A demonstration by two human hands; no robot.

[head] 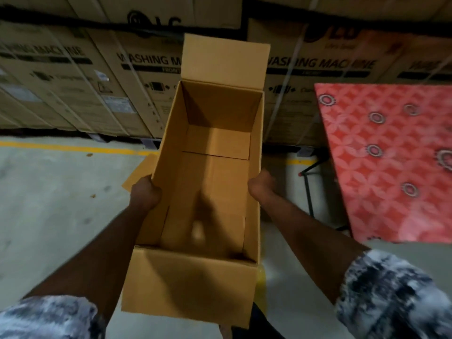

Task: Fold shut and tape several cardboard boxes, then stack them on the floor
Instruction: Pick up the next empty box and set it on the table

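Note:
An open, empty brown cardboard box (210,182) is held up in front of me, its mouth facing me. Its far flap stands upright, its near flap hangs toward me, and a left flap sticks out sideways. My left hand (144,192) grips the box's left wall, fingers curled under the outside. My right hand (260,185) is pressed against the right wall, its fingers hidden behind the box.
Large washing machine cartons (73,77) line the back wall. A red patterned table top (391,162) on a black frame stands at the right. A yellow line (73,148) crosses the grey concrete floor (53,204).

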